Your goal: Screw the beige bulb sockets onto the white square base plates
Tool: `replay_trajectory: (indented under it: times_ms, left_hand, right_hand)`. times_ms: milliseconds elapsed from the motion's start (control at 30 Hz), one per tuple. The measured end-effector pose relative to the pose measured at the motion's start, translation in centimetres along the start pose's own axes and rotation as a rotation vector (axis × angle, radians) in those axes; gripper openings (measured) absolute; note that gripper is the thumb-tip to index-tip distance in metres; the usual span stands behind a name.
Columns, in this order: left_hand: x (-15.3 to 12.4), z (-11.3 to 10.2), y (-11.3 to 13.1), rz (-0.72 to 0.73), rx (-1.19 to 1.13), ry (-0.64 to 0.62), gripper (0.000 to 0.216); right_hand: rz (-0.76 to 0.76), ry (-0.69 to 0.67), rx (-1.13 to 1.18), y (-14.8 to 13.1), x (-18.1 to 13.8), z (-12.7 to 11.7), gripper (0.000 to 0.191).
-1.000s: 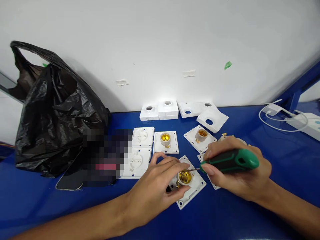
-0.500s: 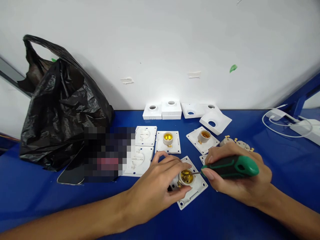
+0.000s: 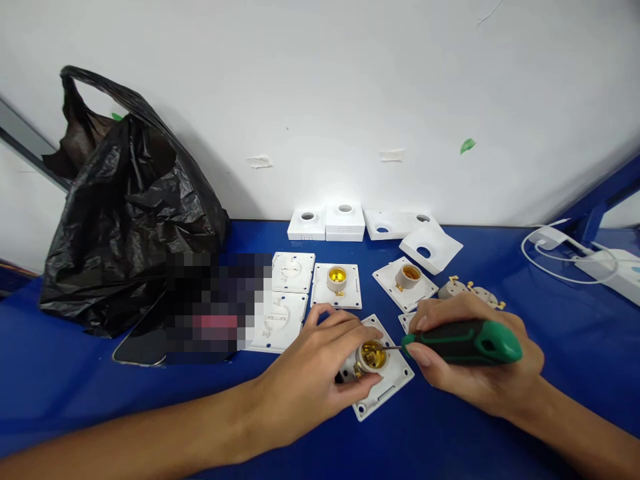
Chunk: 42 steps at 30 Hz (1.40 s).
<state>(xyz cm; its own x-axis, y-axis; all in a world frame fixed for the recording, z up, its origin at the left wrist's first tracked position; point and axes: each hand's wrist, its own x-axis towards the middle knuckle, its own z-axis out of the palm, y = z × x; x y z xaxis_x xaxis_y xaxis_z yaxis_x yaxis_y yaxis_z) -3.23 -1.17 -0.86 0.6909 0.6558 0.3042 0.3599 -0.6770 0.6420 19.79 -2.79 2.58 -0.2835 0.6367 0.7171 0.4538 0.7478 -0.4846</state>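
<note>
My left hand (image 3: 315, 363) has its thumb and fingers closed around a round lamp socket (image 3: 373, 357) with a brass-coloured inside. This socket sits on a white square base plate (image 3: 387, 383), tilted on the table in front of me. In my right hand (image 3: 480, 360) is a screwdriver (image 3: 463, 342) with a green and black handle, held nearly level. Its thin shaft points left into the socket; the tip is hard to make out there. Behind the hands stand two more plates with sockets, one plate with a socket (image 3: 337, 283) and another (image 3: 406, 280).
White plates without sockets (image 3: 293, 270) lie left of centre. White covers with round holes (image 3: 345, 223) line the wall. Loose sockets (image 3: 467, 291) lie beyond my right hand. A black plastic bag (image 3: 135, 213) stands left by a blurred patch; a white cable (image 3: 570, 270) lies far right.
The screwdriver and right hand have shifted very slightly to the right, and the shaft's angle looks a little flatter. My left hand keeps its grip on the socket. The camera view has moved slightly.
</note>
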Motion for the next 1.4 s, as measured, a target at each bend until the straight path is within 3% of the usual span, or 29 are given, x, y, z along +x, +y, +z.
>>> replay_trajectory:
  times_ms: [533, 1400]
  left_hand:
    - [-0.03, 0.13, -0.1, -0.004, 0.0, 0.002, 0.036]
    - [-0.06, 0.17, -0.18, 0.006, 0.017, 0.0, 0.037]
  right_hand:
    - [0.025, 0.069, 0.097, 0.09, -0.61, -0.07, 0.019]
    - [0.008, 0.029, 0.094, 0.1, -0.17, 0.06, 0.014]
